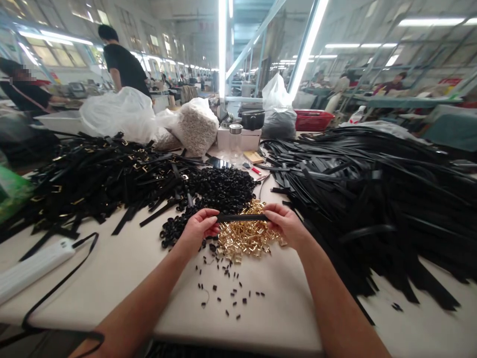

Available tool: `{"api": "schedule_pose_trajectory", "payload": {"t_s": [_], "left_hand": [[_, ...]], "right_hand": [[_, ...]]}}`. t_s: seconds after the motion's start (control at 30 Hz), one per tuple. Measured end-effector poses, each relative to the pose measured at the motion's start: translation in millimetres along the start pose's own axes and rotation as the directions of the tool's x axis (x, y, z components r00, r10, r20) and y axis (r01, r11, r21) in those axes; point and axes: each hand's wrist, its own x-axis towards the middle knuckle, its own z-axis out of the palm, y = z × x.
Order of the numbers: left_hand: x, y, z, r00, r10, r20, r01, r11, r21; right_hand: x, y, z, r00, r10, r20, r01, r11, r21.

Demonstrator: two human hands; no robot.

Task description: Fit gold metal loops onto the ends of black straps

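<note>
A short black strap (242, 218) is stretched level between my two hands. My left hand (201, 227) pinches its left end, and my right hand (285, 223) pinches the right end. Just beneath the strap lies a heap of gold-coloured metal buckles (242, 243), partly hidden by it. Behind and left of my left hand spreads a pile of small black loops (227, 186). To the right is a large heap of long black straps (346, 189). On the left, black straps with gold buckles (108, 179) are piled up.
Small black bits (234, 293) lie scattered near the table's front edge. A white power strip (40, 266) with a black cable sits at the left. Behind the piles stand a bag of pale pieces (197, 127), a glass jar (235, 136) and a red basket (313, 120). People work farther back.
</note>
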Motion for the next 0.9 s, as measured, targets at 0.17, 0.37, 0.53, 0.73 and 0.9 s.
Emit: {"api": "schedule_pose_trajectory", "payload": {"t_s": [0.17,0.37,0.53,0.73,0.9], "left_hand": [[-15,-10,15.8,0.974,-0.036,0.225,-0.007,0.982,0.187],[-30,-24,31.9,0.875,-0.126,0.468,-0.059,0.930,0.362],[-22,-20,25.4,0.944,-0.043,0.327,-0.045,0.965,0.259],[-11,-16,19.5,0.991,-0.041,0.124,0.044,0.999,-0.020],[-9,-17,18.6,0.992,-0.087,0.092,0.090,0.996,-0.027]], "right_hand": [[2,2,9,0.997,-0.060,-0.057,0.072,0.965,0.250],[-13,11,39,0.991,0.031,0.131,-0.054,0.982,0.182],[-24,8,43,0.948,0.061,0.313,-0.016,0.989,-0.145],[-31,4,48,0.899,0.119,0.420,0.157,0.810,-0.565],[-31,10,53,0.923,-0.101,0.371,0.329,0.705,-0.628]]}}
